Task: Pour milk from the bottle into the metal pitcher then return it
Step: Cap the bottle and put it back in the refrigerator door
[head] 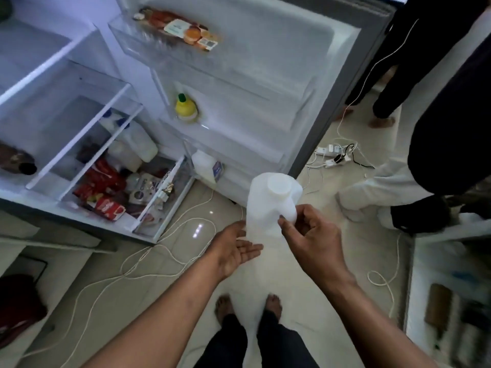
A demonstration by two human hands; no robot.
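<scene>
Curled around the handle, the right hand holds the white plastic milk bottle upright before the open white fridge door; the flat-fingered left hand steadies its side, likely against swinging.

The milk bottle blurs into the pale floor below; its base and milk level cannot be told.

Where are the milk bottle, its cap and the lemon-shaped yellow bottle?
milk bottle (pixel 261 221): head view, on its white body, below the handle.
cap (pixel 279 185): head view, on its flat top.
yellow bottle (pixel 185 107): head view, on its yellow body, in the door shelf.
</scene>
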